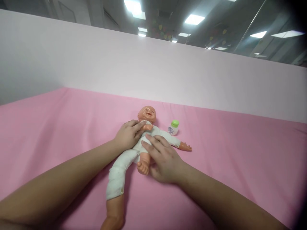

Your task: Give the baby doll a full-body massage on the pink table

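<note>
A baby doll (pixel 145 145) with a white cloth body and plastic head, hands and feet lies on its back on the pink cloth. My left hand (pixel 129 134) is closed around its arm on the left, which is folded so the doll's hand rests on the chest. Lower down, my right hand (pixel 165 158) wraps over the doll's bent leg, fingers across the belly and thumb near the foot (pixel 143 166). Part of that leg is hidden under my hand. The other leg (pixel 116 180) stretches toward me, and the other arm reaches out to the right.
A small clear bottle with a green cap (pixel 175 124) stands beside the doll's outstretched arm. Pink cloth (pixel 227 153) covers the surface, slightly wrinkled. Behind it rises a white partition (pixel 144 70), with dark glass (pixel 165 22) reflecting ceiling lights above.
</note>
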`<state>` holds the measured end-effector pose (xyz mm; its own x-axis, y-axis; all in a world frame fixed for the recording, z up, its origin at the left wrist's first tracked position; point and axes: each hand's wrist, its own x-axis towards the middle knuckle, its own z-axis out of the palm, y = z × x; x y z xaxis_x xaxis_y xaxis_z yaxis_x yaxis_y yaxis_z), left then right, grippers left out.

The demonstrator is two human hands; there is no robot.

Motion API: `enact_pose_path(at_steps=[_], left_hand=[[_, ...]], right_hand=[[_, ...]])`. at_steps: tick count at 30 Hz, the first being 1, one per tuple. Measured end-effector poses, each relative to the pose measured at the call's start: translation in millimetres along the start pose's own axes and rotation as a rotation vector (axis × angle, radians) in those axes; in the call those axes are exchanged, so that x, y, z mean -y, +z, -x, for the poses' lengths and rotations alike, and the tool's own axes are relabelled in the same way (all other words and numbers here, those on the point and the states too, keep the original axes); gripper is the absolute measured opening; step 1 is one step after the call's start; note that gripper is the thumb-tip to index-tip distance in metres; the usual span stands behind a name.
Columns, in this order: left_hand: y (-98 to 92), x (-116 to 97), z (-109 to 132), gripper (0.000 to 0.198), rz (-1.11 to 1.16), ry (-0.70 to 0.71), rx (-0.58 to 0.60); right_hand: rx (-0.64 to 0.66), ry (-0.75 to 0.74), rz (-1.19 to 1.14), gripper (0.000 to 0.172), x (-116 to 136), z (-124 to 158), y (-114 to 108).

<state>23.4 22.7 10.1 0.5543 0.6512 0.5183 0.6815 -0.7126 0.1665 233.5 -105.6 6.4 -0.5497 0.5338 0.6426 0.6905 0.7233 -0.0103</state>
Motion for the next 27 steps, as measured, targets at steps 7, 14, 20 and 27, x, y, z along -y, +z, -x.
enact_pose_path(at_steps=[7,14,20,27], left_hand=[[0.6,2,-2,0.046,0.121,0.003,0.032],[-8.8,18,4,0.050,0.303,-0.305,-0.107],[0.0,64,-4,0.067,0.561,-0.889,-0.335],[0.1,70,-6,0.063,0.639,-0.870,-0.413]], right_hand=[[0.012,0.067,-0.036,0.085,9,-4,3],[-0.123,-0.182,-0.163,0.049,30,0,-11],[0.153,-0.388,-0.402,0.031,52,7,-8],[0.360,-0.439,-0.500,0.020,56,13,8]])
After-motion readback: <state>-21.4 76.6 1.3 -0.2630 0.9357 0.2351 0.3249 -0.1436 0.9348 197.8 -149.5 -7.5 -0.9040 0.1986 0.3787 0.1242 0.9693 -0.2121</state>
